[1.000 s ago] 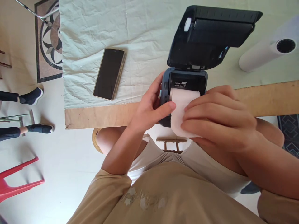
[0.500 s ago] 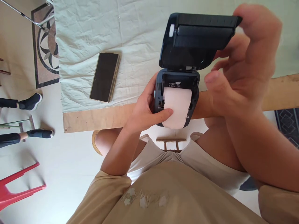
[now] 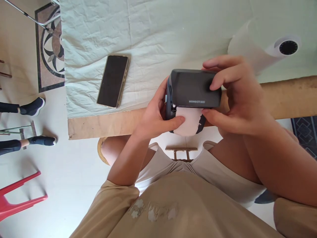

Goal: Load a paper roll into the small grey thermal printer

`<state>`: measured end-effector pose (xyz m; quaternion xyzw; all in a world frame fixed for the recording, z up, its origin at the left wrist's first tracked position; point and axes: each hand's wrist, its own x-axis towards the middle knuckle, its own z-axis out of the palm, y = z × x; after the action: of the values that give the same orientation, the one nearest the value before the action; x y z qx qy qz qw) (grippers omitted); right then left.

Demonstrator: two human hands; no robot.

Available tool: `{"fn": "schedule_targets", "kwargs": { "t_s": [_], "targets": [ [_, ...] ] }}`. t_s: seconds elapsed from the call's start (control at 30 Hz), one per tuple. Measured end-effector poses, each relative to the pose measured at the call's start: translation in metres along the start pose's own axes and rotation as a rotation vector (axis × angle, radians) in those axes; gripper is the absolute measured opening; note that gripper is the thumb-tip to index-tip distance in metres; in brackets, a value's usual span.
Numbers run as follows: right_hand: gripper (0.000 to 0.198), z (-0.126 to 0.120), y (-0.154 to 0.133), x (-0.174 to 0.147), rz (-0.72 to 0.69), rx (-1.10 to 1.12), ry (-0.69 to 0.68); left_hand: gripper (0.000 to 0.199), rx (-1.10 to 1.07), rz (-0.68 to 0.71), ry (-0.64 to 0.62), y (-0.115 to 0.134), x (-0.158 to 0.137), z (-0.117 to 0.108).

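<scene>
A dark portable label printer (image 3: 169, 110) is held over the table's front edge. My left hand (image 3: 156, 117) is wrapped round its left side, with the thumb pressing on the white paper (image 3: 189, 122) that hangs out toward me. The printer's black lid (image 3: 195, 87), printed with a brand name, is tipped down over the body and covers the inside. My right hand (image 3: 237, 96) grips the lid's right side, thumb at its lower edge and fingers on its top and far edge. Whether the lid is fully down cannot be made out.
A phone (image 3: 112, 81) lies on the pale green cloth (image 3: 148, 39) to the left. At the right is a white roll (image 3: 257, 46) with a dark-centred end. A wooden board (image 3: 104, 125) edges the table. Left on the floor are a red stool (image 3: 19, 201) and another person's feet (image 3: 32, 107).
My right hand has swung the lid from upright down over the paper compartment. The white roll behind it has come into view. My left hand keeps its hold.
</scene>
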<state>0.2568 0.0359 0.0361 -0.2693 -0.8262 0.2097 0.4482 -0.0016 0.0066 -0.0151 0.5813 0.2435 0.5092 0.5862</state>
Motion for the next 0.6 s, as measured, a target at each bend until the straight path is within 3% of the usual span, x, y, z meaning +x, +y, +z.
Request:
{"fn": "schedule_targets", "kwargs": {
  "t_s": [0.07, 0.17, 0.3, 0.43, 0.6],
  "targets": [
    [0.039, 0.001, 0.001, -0.005, 0.015, 0.002, -0.054, 0.085, 0.067, -0.227, 0.125, 0.021, 0.0, 0.008],
    [0.037, 0.004, 0.003, -0.011, 0.073, 0.046, -0.075, 0.092, 0.061, -0.338, 0.135, 0.045, 0.0, 0.017],
    [0.066, 0.004, 0.002, -0.014, 0.191, 0.234, -0.152, 0.099, 0.049, -0.28, 0.133, 0.033, 0.001, 0.015],
    [0.066, 0.0, -0.003, -0.011, 0.332, 0.393, -0.271, 0.11, 0.025, -0.214, 0.11, 0.01, -0.001, 0.008],
    [0.068, 0.002, -0.004, -0.01, 0.385, 0.416, -0.239, 0.102, 0.028, -0.222, 0.118, 0.01, -0.002, 0.009]
  ]
}}
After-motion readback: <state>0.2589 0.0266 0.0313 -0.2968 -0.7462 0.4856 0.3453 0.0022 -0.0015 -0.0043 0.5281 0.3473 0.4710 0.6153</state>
